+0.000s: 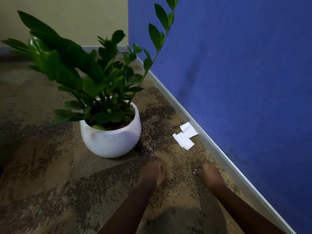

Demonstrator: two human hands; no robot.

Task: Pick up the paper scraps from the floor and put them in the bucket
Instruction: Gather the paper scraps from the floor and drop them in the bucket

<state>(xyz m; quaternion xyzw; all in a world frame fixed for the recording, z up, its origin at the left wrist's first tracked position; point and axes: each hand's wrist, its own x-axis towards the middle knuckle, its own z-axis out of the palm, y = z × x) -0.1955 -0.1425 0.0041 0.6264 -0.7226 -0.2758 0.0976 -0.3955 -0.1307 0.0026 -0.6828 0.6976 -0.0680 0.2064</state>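
Observation:
Two or three white paper scraps [184, 136] lie overlapping on the speckled brown carpet, close to the skirting board of the blue wall. Both my arms reach forward over the floor, short of the scraps. My left hand [155, 170] hovers with its back up and its fingers loosely curled, nothing visible in it. My right hand [206, 171] has its fingers curled, and a small white bit of paper shows at its fingertips. The bucket is out of view.
A white round pot [110, 141] with a tall green plant [87, 68] stands on the carpet left of the scraps. The blue wall [236, 73] and its pale skirting board [217, 152] run diagonally along the right. Tiny white specks dot the carpet.

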